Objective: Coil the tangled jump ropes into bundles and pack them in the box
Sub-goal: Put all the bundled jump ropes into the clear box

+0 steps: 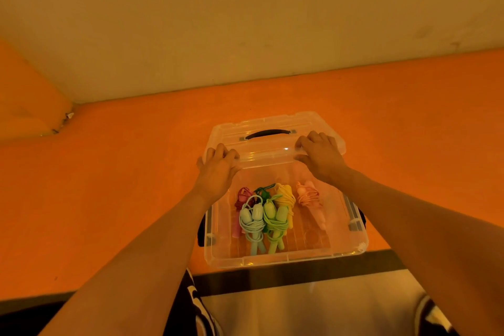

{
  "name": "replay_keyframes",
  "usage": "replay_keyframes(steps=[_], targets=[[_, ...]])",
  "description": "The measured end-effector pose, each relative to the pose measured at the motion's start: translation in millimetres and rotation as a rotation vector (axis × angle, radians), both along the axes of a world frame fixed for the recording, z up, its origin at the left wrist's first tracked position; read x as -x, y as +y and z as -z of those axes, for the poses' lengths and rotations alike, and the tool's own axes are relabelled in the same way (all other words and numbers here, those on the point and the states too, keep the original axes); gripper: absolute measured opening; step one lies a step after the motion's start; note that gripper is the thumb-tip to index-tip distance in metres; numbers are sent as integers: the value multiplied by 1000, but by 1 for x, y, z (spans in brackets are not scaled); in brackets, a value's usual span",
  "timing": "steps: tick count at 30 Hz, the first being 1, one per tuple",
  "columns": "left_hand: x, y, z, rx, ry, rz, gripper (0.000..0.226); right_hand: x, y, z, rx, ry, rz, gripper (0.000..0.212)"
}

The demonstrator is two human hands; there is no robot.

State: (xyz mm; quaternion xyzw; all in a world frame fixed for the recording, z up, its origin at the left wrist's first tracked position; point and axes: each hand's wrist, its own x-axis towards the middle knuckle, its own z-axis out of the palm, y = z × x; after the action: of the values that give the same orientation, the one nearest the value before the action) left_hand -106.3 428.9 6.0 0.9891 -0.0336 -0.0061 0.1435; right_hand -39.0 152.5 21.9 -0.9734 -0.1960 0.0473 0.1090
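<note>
A clear plastic box (286, 258) stands on the orange table near its front edge. Inside lie several coiled jump ropes: a light blue bundle (252, 222), a green bundle (275, 222), a yellow bundle (285, 196), a pink bundle (311, 200) and a dark red bundle (243, 195). A clear lid (268, 142) with a black handle (267, 133) is held over the far part of the box. My left hand (216, 169) grips the lid's near left corner. My right hand (319, 153) grips its near right edge.
The orange table (122, 172) runs back to a pale wall (245, 22). Grey latches (354, 219) hang on the box's sides. The table's dark front edge (300, 273) is just below the box, with my lap under it.
</note>
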Motion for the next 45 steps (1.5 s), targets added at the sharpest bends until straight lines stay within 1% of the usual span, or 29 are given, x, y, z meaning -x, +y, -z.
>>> replay_keyframes(steps=[8,13,16,19,21,23,27,30,33,35,38,40,43,45], targets=[[84,-23,-23,-12,-41,10,25,92,-21,-17,0,-30,3,32],[132,-37,-20,-19,-11,-20,26,140,-34,-17,4,3,35,30],[155,-42,-14,-15,-11,-31,32,160,-39,-13,-2,19,45,28],[173,-46,-12,-56,0,-38,37,179,-42,-9,5,22,39,30],[183,-47,-6,-68,-30,-53,32,191,-43,-6,19,28,25,33],[191,-47,1,-93,-46,-58,32,200,-43,-3,18,42,22,34],[200,-47,16,-109,-60,26,28,210,-44,7,38,82,-2,34],[194,-41,25,-103,-81,86,16,206,-47,14,55,104,-30,31],[182,-37,24,-73,-71,111,32,198,-52,21,74,113,-82,34],[171,-37,20,-50,-79,107,38,191,-54,24,31,80,-81,40],[151,-38,15,-62,-89,73,56,174,-53,28,-9,-22,-19,53],[135,-40,17,-89,-65,38,67,161,-48,31,-1,-51,32,61],[111,-46,26,-97,16,17,80,143,-35,36,50,2,73,78],[98,-50,34,-103,46,8,84,132,-21,42,77,43,83,88]])
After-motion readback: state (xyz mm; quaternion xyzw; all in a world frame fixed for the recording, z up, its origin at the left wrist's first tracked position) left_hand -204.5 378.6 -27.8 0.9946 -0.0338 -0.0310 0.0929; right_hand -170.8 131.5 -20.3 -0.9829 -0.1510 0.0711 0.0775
